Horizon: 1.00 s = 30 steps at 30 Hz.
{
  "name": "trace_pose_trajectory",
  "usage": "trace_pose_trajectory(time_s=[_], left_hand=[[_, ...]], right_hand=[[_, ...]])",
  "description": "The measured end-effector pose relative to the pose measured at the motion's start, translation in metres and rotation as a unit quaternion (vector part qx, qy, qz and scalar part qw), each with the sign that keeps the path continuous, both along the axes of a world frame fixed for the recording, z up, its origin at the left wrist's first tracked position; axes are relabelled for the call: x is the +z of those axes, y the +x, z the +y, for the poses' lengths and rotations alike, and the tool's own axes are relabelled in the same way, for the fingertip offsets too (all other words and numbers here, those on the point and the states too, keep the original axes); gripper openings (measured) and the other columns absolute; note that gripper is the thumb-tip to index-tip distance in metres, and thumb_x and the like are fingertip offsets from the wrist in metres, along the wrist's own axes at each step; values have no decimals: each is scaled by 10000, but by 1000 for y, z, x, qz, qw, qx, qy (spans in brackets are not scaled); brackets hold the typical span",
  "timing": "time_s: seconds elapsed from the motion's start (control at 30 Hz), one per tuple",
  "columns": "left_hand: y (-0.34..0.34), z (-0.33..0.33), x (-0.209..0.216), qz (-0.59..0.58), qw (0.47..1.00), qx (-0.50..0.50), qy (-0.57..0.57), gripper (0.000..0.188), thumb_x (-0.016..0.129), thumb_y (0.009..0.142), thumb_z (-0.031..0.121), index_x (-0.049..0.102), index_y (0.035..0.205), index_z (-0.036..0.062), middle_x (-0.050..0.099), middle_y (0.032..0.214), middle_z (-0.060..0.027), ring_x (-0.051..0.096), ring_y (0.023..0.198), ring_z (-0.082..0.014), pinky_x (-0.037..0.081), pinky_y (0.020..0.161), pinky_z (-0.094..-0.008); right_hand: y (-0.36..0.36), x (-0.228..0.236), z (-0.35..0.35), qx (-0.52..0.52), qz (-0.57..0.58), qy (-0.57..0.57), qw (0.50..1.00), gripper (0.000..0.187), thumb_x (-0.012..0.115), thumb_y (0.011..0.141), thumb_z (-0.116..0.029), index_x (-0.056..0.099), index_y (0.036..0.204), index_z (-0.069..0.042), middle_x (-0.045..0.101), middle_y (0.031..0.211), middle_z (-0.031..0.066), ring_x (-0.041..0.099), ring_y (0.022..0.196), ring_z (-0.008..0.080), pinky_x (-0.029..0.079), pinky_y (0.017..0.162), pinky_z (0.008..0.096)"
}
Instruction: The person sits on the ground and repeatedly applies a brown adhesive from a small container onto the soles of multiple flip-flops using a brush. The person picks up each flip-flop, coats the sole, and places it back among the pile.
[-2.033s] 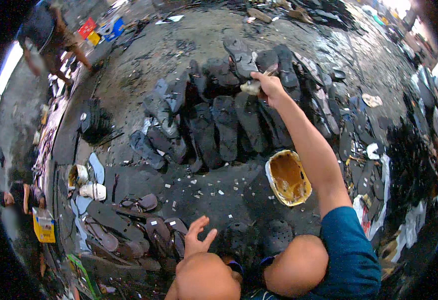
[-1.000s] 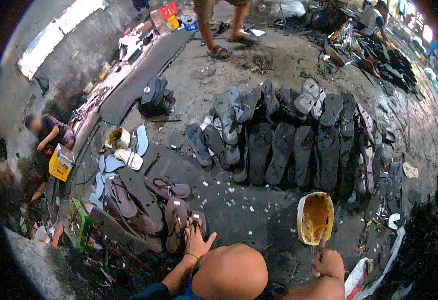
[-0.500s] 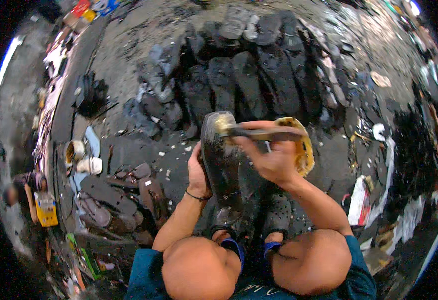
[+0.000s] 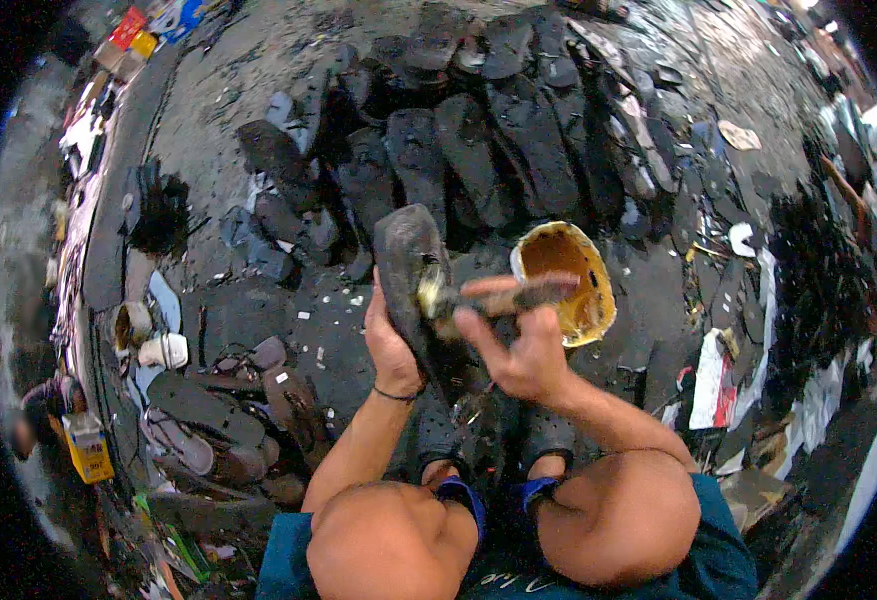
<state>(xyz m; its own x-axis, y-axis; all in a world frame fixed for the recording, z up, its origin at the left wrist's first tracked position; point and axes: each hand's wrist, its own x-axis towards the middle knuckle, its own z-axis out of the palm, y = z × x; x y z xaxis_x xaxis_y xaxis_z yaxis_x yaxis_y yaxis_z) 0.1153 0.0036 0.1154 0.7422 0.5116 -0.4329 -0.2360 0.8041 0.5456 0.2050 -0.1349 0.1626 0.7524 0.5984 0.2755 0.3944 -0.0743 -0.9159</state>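
My left hand [image 4: 391, 345] grips a dark shoe sole [image 4: 405, 243] by its left edge, holding it up and tilted in front of my knees. My right hand [image 4: 529, 350] is closed round the handle of a brush [image 4: 549, 291]. Its pale bristles [image 4: 429, 291] touch the sole's face near the middle; motion blurs them a little. Just beyond my right hand stands a tub [image 4: 601, 290] with a crusted yellow rim and amber-brown stuff inside.
Rows of dark soles [image 4: 466, 150] lie on the floor ahead. Sandals and more soles [image 4: 209, 410] are piled at my left, beside a white cup [image 4: 165, 350]. A white and red packet [image 4: 711, 385] lies at my right. My feet in dark clogs [image 4: 544, 430] are below the work.
The brush has moved from the sole's far end down to its middle. My view has shifted, and more of the tub shows beyond my right hand. The sole is tilted more.
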Motion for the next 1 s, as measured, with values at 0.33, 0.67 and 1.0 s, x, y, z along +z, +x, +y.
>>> trace_pose_trajectory(time_s=[0.33,0.67,1.0], left_hand=[[-136,42,-110,222,975,20,-8,365,555,1047,335,678,1224,40,709,1127,-33,670,985,-149,525,859,-308],[-209,14,-89,193,966,125,-122,394,506,1052,298,617,1319,31,689,1241,-83,661,1113,-224,518,985,-380],[-77,314,-84,29,921,253,293,444,430,1049,340,573,1299,3,658,1271,-134,638,1134,-309,504,1017,-435]], right_hand=[[19,-35,-6,-72,160,25,984,217,681,966,-129,658,1145,-9,669,1061,40,612,995,143,495,899,298],[-2,-80,-36,-38,262,-83,961,273,698,954,-136,659,1173,21,681,1071,71,623,980,149,502,892,302],[9,-91,-48,-40,218,-116,968,258,700,942,-100,658,1155,39,688,1021,73,635,907,145,522,845,296]])
